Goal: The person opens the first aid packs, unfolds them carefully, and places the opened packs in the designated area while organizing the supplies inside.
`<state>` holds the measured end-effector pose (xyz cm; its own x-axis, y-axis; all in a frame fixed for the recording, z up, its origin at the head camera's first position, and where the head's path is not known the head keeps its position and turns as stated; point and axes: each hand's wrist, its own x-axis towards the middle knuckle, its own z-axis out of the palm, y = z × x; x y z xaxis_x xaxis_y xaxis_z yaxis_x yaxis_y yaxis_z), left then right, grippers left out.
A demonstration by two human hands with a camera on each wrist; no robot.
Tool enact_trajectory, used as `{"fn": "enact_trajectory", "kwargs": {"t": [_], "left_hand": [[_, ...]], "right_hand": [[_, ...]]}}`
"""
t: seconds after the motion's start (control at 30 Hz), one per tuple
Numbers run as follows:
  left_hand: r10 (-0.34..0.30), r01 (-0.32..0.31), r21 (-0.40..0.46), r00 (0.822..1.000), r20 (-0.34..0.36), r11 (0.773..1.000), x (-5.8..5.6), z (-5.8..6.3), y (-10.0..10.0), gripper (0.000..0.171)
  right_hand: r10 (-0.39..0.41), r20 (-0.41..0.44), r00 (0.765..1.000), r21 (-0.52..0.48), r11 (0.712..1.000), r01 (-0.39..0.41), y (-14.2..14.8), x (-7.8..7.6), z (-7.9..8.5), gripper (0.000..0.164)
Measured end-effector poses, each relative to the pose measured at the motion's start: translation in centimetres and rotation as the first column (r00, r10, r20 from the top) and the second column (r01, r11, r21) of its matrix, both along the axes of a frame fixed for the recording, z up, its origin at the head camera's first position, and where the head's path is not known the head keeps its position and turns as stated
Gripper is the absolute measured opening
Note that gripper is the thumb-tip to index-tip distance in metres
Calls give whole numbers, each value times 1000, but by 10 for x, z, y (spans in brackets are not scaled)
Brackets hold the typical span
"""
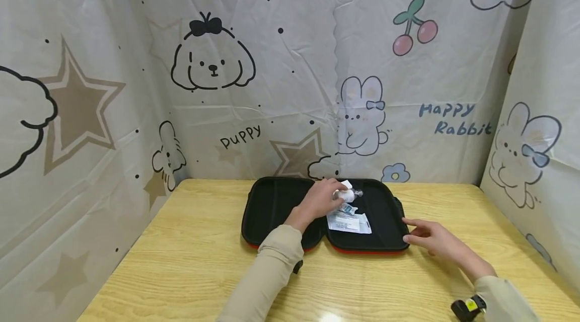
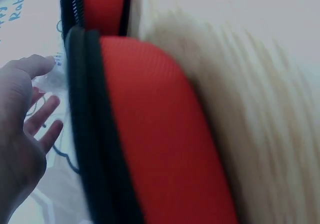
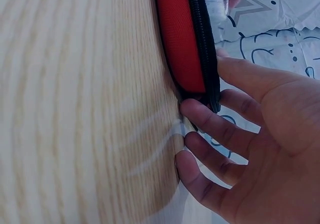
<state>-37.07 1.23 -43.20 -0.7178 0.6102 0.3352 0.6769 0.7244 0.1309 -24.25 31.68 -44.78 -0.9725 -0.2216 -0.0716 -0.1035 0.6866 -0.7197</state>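
Hands at work over an opened case, as seen from where one stands in the room. Left hand [image 1: 319, 198], just right of and below centre: thumb and fingers close together, apparently pinching a clear-and-white item [image 1: 347, 195] above the case's right half; how firm the hold is, one cannot tell. Right hand [image 1: 432, 239], lower right: fingers spread and loosely bent, tips against the right-hand edge of the case [image 1: 384, 219]; it seems to steady the case rather than clasp it.

Around the left fingertips, within the same half, lie a small blue-and-white sachet [image 1: 348, 209] and, nearer the viewer, a flat packet [image 1: 344, 223]. For good handling, the pinch should probably take the item by its firmer body, since loose film may slip, and the fingers should keep clear of the sachet and packet so as not to drag them. Light pressure from the right hand would suit best: a hard push might slide or tip the shell.

Farther out, the case lies flat on the table [image 1: 181, 261], its black halves side by side at mid-frame, red outside; the left wrist view shows a zip [image 2: 76, 4] along the rim, best kept free of film. A printed curtain [image 1: 290, 95] fills the upper frame.
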Motion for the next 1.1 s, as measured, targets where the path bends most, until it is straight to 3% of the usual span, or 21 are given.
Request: {"fn": "enact_trajectory", "kwargs": {"t": [0.17, 0.37, 0.73, 0.93, 1.1], "left_hand": [[-57, 52, 82, 997, 59, 995, 4, 10, -11, 29], [-61, 50, 131, 995, 81, 990, 10, 20, -30, 28], [-61, 50, 119, 994, 94, 992, 17, 29, -84, 26], [-37, 21, 117, 991, 130, 993, 27, 35, -112, 25], [-32, 19, 113, 993, 112, 993, 35, 36, -138, 23]], "right_hand": [[13, -22, 1000, -12, 1000, -14, -1, 1, 2, 65], [21, -28, 999, -13, 1000, -22, -2, 1, 2, 64], [-12, 8, 1000, 18, 1000, 11, 4, 4, 2, 67], [-11, 6, 1000, 14, 1000, 11, 5, 6, 3, 68], [-3, 6, 1000, 15, 1000, 3, -1, 1, 2, 68]]}}
